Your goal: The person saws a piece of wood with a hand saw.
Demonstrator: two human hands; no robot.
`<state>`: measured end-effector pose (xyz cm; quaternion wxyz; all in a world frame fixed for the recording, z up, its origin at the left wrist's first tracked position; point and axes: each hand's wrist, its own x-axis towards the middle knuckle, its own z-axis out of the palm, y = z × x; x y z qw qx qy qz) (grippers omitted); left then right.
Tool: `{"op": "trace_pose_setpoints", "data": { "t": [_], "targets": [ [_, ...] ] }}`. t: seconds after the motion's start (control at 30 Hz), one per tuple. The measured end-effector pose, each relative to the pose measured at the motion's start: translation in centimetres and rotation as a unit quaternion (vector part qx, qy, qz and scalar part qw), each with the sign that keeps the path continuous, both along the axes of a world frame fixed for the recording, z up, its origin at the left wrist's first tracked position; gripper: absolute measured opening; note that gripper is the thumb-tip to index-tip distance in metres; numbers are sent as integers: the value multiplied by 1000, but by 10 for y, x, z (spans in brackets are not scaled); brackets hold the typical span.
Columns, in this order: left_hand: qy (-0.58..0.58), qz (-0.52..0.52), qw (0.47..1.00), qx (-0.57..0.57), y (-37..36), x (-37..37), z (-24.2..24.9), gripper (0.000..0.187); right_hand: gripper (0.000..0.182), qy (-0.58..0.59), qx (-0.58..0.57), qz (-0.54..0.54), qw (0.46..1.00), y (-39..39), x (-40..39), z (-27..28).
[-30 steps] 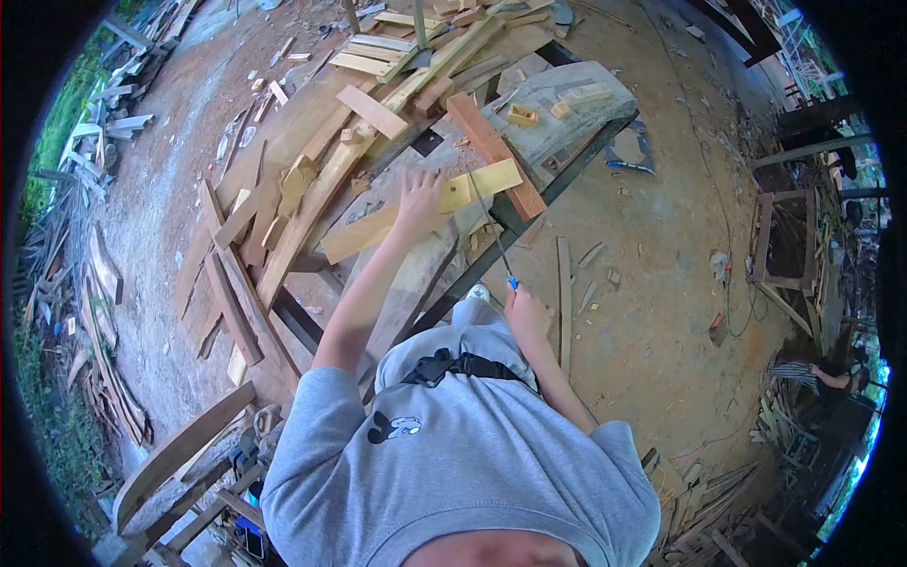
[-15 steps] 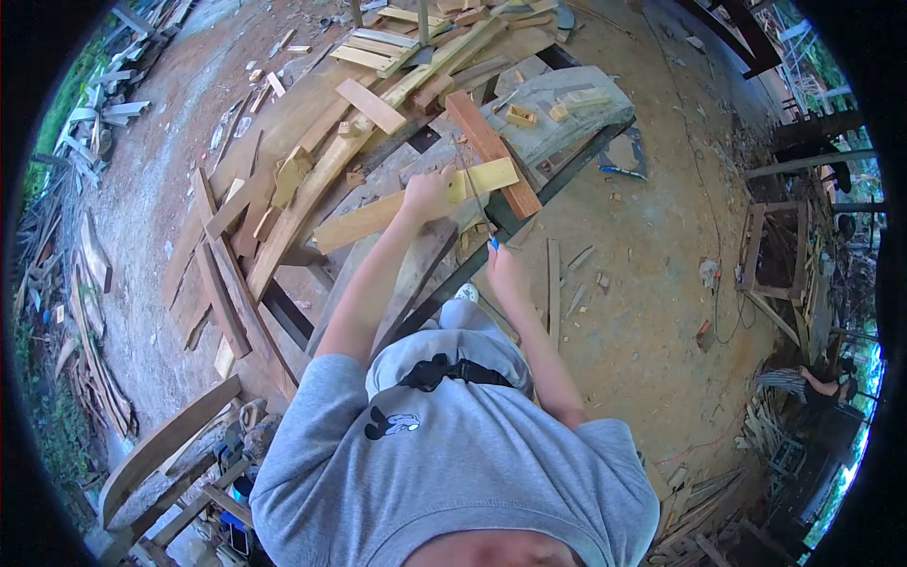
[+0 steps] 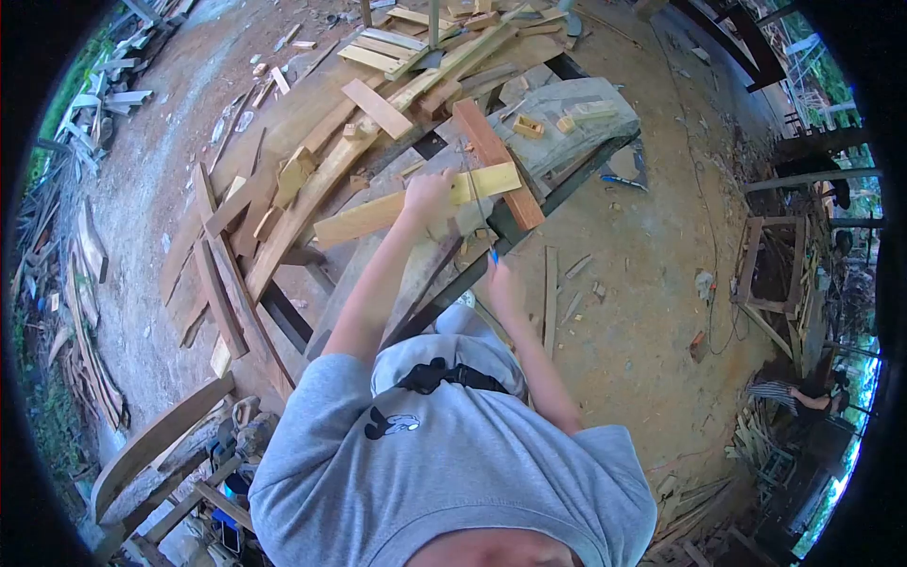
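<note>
My left hand (image 3: 430, 198) is closed over the middle of a pale wooden board (image 3: 359, 221), pressing it onto the workbench. The board's far end lies across a reddish plank (image 3: 489, 145). In my right hand (image 3: 504, 286), the fingers are wrapped round the blue handle of a thin-bladed saw (image 3: 494, 255). Its narrow blade runs away from me and crosses the board between my left hand and the reddish plank. How deep the blade sits in the wood is too small to tell.
A small yellow wooden block (image 3: 528, 125) lies on the grey bench slab (image 3: 576, 98). Loose planks (image 3: 312, 215) are heaped on the left. A wooden frame stand (image 3: 775, 265) is at the right. Further off at the right, a person (image 3: 814, 397) is partly visible.
My right hand has drawn back slightly toward my body with the saw. My left hand stays on the board. The whole view has shifted a little.
</note>
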<state>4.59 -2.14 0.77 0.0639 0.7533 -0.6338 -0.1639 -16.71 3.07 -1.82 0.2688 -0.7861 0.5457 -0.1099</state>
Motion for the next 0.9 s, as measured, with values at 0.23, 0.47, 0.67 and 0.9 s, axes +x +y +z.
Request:
{"op": "trace_pose_setpoints", "data": {
  "t": [0.23,0.47,0.67,0.9],
  "targets": [
    [1,-14,1000,-7,0,3,-3,50,34,60,51,-13,997,34,-33,29],
    [33,-25,999,-9,-2,8,-1,48,31,-9,5,6,1000,-35,43,30],
    [32,-16,999,3,-3,9,-2,43,33,67,39,4,997,16,-15,51],
    [46,-19,999,-15,-3,10,-6,42,34,14,30,13,999,-35,40,36]
  ]
}}
